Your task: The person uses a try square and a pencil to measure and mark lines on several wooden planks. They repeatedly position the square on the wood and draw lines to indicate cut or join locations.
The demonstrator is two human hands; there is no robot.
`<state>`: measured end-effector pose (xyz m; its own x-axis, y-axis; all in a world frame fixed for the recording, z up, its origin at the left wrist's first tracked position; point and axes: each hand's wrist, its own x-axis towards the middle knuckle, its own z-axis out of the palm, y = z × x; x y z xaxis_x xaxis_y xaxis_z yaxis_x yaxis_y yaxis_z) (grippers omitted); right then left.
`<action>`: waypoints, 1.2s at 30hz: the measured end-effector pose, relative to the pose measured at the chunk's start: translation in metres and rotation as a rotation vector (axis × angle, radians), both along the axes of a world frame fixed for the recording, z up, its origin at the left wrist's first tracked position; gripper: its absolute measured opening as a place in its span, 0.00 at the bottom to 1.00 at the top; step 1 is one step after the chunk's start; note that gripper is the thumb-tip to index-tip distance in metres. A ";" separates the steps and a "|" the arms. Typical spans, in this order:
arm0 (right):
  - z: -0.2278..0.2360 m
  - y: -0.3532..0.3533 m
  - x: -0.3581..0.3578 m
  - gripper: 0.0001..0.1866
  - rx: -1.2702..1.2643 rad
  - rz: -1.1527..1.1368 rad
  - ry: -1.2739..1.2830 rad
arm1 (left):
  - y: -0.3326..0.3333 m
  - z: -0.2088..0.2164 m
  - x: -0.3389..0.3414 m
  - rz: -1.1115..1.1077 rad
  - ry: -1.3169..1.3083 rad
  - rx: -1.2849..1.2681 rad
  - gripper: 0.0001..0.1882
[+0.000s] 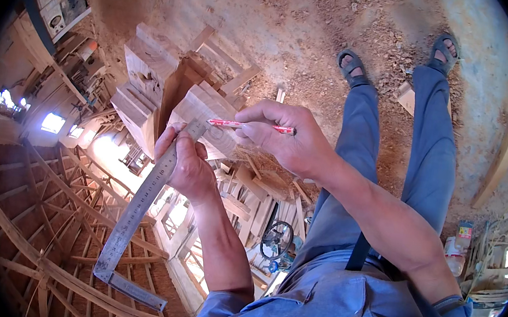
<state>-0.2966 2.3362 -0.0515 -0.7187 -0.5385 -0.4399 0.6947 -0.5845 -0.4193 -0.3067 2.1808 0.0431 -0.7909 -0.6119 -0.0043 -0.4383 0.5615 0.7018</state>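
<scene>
My left hand point(187, 163) is closed around the upper end of a metal try square point(139, 205), whose long graduated blade slants down and left to its short arm. That upper end lies against a squared wooden beam point(201, 106). Between the fingers of my right hand point(290, 136) is a red and white pencil point(227, 123), pointing left. Its tip is at the beam's face, close to the square's end. Faint round marks show on the wood by the tip. Part of the left fingers is hidden behind the blade.
More thick timbers point(147, 65) stand beside the beam, with a wooden frame point(229, 64) behind. Wood shavings point(313, 48) litter the floor. Planks point(255, 210) and a black handwheel point(277, 239) are lower down. A curved timber point(506, 140) lies at the right; roof beams point(53, 270) show at the lower left.
</scene>
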 end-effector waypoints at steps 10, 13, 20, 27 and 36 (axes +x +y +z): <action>-0.001 -0.002 0.001 0.11 -0.017 0.036 0.011 | 0.003 0.003 0.012 0.077 -0.092 0.019 0.11; 0.000 0.003 0.011 0.11 -0.040 0.029 -0.049 | 0.004 -0.001 0.023 0.073 -0.030 0.008 0.11; 0.000 -0.012 -0.034 0.11 -0.003 0.055 0.061 | 0.002 0.001 -0.016 0.035 0.003 -0.021 0.12; 0.006 0.023 0.011 0.09 0.093 0.140 0.092 | 0.026 0.007 0.046 0.128 -0.168 -0.013 0.13; 0.024 0.054 0.027 0.10 0.153 0.138 -0.038 | 0.055 0.030 0.079 0.160 -0.094 0.170 0.10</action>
